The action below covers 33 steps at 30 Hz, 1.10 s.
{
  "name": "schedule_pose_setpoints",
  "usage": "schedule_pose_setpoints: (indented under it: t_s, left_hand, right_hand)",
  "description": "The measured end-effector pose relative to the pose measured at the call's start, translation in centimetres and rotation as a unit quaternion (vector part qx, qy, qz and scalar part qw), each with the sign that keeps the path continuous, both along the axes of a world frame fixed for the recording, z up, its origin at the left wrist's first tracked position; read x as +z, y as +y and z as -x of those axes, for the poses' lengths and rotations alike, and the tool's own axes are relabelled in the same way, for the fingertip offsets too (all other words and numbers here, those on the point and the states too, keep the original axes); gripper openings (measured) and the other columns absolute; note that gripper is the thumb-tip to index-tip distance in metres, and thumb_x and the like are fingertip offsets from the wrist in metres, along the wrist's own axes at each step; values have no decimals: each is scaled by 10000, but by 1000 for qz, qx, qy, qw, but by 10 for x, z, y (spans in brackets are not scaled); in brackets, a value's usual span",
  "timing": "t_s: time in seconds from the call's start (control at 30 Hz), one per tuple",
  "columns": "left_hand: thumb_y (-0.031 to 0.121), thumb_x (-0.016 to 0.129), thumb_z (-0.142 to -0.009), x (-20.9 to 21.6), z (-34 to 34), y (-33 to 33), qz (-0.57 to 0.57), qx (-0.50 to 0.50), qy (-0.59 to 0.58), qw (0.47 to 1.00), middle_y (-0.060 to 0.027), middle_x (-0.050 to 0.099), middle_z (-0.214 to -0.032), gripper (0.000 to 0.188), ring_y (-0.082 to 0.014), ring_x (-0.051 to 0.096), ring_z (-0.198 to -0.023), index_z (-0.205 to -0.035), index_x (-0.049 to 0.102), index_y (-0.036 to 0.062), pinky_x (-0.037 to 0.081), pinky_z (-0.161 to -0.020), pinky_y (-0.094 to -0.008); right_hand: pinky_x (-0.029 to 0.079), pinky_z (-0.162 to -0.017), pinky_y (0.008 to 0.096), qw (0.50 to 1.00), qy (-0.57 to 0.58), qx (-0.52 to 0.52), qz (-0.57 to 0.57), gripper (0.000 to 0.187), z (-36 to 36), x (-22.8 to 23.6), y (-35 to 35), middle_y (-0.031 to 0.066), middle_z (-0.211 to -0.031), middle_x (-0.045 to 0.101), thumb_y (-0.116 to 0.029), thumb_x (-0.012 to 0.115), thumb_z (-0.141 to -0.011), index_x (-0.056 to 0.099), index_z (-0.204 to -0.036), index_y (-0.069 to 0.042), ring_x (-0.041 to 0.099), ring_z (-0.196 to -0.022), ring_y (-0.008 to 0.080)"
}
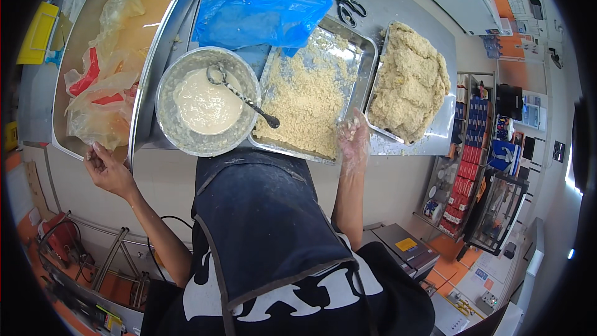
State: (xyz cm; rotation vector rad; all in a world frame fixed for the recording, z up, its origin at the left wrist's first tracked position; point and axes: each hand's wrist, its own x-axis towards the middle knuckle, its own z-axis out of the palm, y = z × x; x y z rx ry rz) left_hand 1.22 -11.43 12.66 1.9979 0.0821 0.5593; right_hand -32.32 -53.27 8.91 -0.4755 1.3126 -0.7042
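My left hand (pixel 110 171) is at the front rim of the steel sink (pixel 142 81). Its curled fingers meet the lower edge of a clear plastic bag (pixel 96 126); whether they grip it is hidden. My right hand (pixel 353 142), crumb-coated and seemingly in a clear glove, is raised beside the near right corner of a metal tray (pixel 367 56), its fingers loosely apart. Pale crumbs (pixel 308 102) cover much of that tray. To its left stands a metal bowl (pixel 166 102) of creamy batter (pixel 208 106), with a dark-handled spoon (pixel 242 94) lying across its rim.
Right of the crumb tray, another tray (pixel 388 135) is heaped with crumb-coated pieces (pixel 410 81). A blue plastic bag (pixel 264 6) spreads over the back of the table, next to black-handled scissors (pixel 349 9). Cloudy liquid (pixel 158 0) lies in the sink. Stocked shelves (pixel 466 155) stand at the right.
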Motion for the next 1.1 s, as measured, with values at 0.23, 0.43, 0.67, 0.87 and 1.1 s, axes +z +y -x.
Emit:
schedule_pose_setpoints:
  t_s: [0.23, 0.43, 0.67, 0.87, 1.1]
  left_hand:
    - [215, 612, -1022, -2, 0, 3, 0, -4, 5, 1000, -71, 642, -915, 276, -133, 604, -848, -1076, 621, -56, 519, -781, -298]
    - [225, 613, -1022, -2, 0, 2, -4, 0, 1, 1000, -70, 642, -911, 281, -134, 605, -841, -1071, 621, -51, 519, -780, -296]
    - [227, 618, -1020, -3, -1, 2, 6, 2, 5, 1000, -61, 634, -890, 277, -128, 596, -824, -1066, 622, -46, 509, -764, -289]
    - [210, 613, -1022, 1, 0, -1, 13, 5, 5, 1000, -51, 627, -887, 253, -118, 585, -812, -1053, 625, -40, 498, -734, -279]
    - [196, 611, -1023, 3, 2, -4, 4, 4, -1, 1000, -50, 626, -889, 231, -116, 586, -814, -1034, 627, -34, 496, -738, -273]
  right_hand:
    - [560, -630, 284, 983, -151, 99, 42, 361, -16, 38, 16, 149, -1093, 624, -255, 624, -984, 550, -1268, -44, 613, -797, 206]
    - [559, -634, 270, 921, -386, 51, -20, 318, -17, 30, 3, 142, -991, 618, -199, 682, -943, 593, -1194, -25, 601, -846, 216]
    - [396, -447, 221, 882, -421, -90, -192, 219, -41, 41, -9, 47, -705, 534, -256, 706, -922, 586, -835, -95, 469, -558, 117]
    - [235, -337, 250, 987, -158, 9, -2, 254, -25, 18, -16, -8, -656, 509, -230, 729, -891, 524, -784, -125, 384, -437, 91]
    - [327, -365, 224, 992, -107, 61, -30, 365, -12, 20, 0, -16, -610, 541, -322, 685, -949, 497, -681, -160, 459, -447, 97]
